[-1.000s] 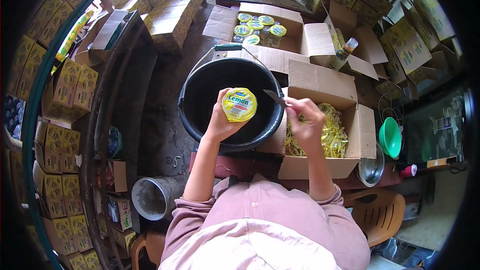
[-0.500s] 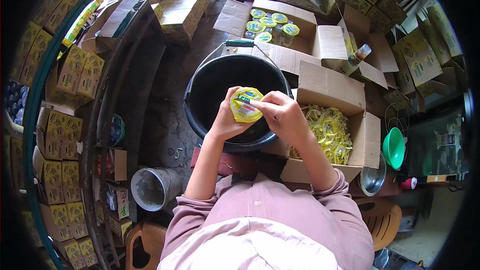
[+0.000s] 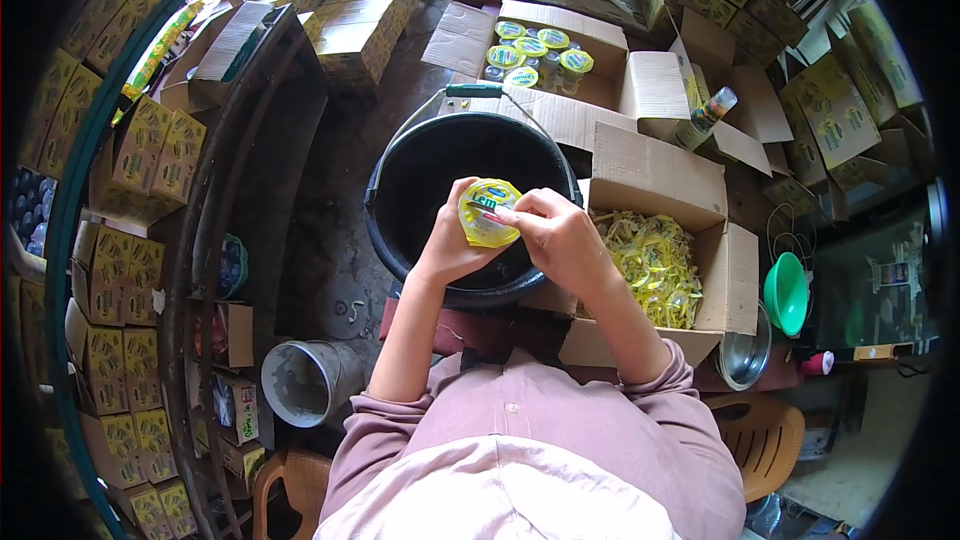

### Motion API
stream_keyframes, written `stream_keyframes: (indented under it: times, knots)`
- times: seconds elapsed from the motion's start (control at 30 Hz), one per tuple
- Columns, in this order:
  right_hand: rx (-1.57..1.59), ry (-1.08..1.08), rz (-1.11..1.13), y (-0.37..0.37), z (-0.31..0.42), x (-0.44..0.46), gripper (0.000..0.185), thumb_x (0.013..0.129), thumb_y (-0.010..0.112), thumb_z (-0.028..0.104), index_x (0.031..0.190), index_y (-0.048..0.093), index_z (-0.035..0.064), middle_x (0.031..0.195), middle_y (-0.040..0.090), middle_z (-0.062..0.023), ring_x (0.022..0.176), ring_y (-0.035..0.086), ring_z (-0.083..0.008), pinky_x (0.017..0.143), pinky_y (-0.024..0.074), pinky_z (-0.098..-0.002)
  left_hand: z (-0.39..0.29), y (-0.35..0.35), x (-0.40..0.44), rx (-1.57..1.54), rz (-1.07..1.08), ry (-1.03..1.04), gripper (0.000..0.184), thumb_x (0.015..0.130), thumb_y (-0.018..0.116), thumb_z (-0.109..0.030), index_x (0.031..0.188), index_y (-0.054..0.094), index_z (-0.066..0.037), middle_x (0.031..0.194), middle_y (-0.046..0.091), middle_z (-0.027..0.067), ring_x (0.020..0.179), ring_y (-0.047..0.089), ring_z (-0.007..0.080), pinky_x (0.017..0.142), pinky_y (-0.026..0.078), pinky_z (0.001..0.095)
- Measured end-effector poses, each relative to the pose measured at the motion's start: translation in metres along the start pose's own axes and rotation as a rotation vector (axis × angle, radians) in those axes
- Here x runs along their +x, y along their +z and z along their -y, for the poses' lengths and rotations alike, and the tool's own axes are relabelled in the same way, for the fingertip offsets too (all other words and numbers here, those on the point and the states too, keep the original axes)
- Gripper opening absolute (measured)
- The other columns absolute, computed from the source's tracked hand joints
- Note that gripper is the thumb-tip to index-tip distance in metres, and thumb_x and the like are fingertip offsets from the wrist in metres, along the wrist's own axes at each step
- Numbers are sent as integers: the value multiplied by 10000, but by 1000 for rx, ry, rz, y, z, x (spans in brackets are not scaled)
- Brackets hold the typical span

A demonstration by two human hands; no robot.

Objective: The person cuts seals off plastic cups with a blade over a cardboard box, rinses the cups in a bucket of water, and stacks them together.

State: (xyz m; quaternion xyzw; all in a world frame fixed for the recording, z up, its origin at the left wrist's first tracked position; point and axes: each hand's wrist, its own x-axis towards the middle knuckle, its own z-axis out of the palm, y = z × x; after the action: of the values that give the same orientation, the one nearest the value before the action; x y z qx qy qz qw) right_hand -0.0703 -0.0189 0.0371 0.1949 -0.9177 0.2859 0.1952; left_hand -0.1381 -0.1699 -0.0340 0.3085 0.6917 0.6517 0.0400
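Gripping a yellow-lidded cup (image 3: 482, 230) in the left hand (image 3: 448, 240), with fingers curled round its side and printed top turned upward. Pinching a small dark blade (image 3: 484, 204) between thumb and fingers of the right hand (image 3: 560, 240), against or just over that top; cannot tell whether pressed into it. Keeping both hands close together, over the near half of a black bucket's (image 3: 430, 160) open mouth. Too dark inside to tell what lies at the bottom.

Just right of the bucket, near the right forearm, heaped with thin yellow strips (image 3: 650, 265): an open cardboard box (image 3: 742, 270), flaps folded outward. Farther off, beyond the bucket's handle (image 3: 474, 91), gathered in the left part of a second open box (image 3: 655, 90): more yellow-lidded cups (image 3: 575, 62). Leaning among the flaps to the right of that, a bottle (image 3: 706, 118). Set beyond the strips, near a metal pan (image 3: 752, 368), a green bowl (image 3: 787, 292). Down to the left, tipped toward the camera, a grey pail (image 3: 300, 380) with a stained inner wall.

Bounded on the left by a long dark bench (image 3: 235, 130), with printed cartons (image 3: 105, 280) stacked past it. Open along the dark floor (image 3: 345, 200) between bench and bucket. Tighter on the right, with hardly any gap between bucket rim and strip-filled box. Close to the near rim, a dark red edge (image 3: 445, 330) in front of the torso.
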Motion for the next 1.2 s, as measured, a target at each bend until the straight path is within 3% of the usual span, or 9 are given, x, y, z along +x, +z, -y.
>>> stream_keyframes:
  times: [0.3, 0.53, 0.8, 0.9, 1.07, 1.1, 1.2]
  knots:
    - [-71, -12, 39, -15, -10, -10, 265, 700, 568, -45, 918, 656, 78, 788, 555, -85, 747, 572, -231, 632, 489, -339, -3, 1, 2, 75, -83, 41, 644, 608, 790, -105, 1106, 390, -26, 917, 614, 109, 866, 623, 190, 749, 498, 288]
    - [-41, -4, 16, -39, -20, -19, 277, 675, 575, -60, 910, 653, 66, 778, 558, -95, 702, 570, -248, 625, 478, -347, -4, 2, 0, 41, -110, 28, 678, 618, 776, -71, 1127, 329, -47, 962, 571, 107, 910, 585, 199, 815, 467, 292]
    - [151, 269, -265, -36, -14, -10, 233, 725, 606, -59, 932, 661, 33, 730, 583, -109, 597, 561, -198, 555, 447, -283, 0, 1, 2, 273, -217, 149, 718, 601, 778, -47, 1126, 287, -39, 985, 521, 121, 922, 558, 201, 819, 449, 292]
    - [232, 322, -259, -26, -8, 0, 212, 716, 607, -58, 908, 665, 13, 729, 594, -109, 596, 582, -173, 540, 452, -266, -1, 3, 3, 186, -304, 24, 718, 566, 814, -65, 1090, 323, -40, 1012, 481, 103, 961, 520, 185, 842, 422, 267]
    - [320, 293, -191, -7, 2, 14, 210, 709, 606, -47, 904, 663, 6, 748, 594, -125, 631, 607, -207, 566, 473, -267, 1, 2, 4, 187, -357, 31, 703, 552, 833, -86, 1042, 330, -47, 979, 518, 107, 923, 547, 192, 819, 439, 277]
    - [275, 230, -196, -2, 1, 15, 234, 706, 617, -68, 920, 669, 11, 746, 600, -94, 581, 570, -118, 538, 451, -223, 0, 2, 4, 193, -364, 30, 703, 550, 833, -87, 1040, 330, -46, 972, 524, 107, 916, 552, 193, 816, 442, 279]
    - [268, 244, -164, 5, 7, 21, 211, 700, 611, -36, 901, 660, 1, 766, 594, -143, 650, 609, -267, 596, 490, -309, 1, 2, 5, 163, -354, 22, 710, 545, 837, -92, 1039, 330, -43, 974, 523, 110, 911, 552, 190, 809, 450, 286]
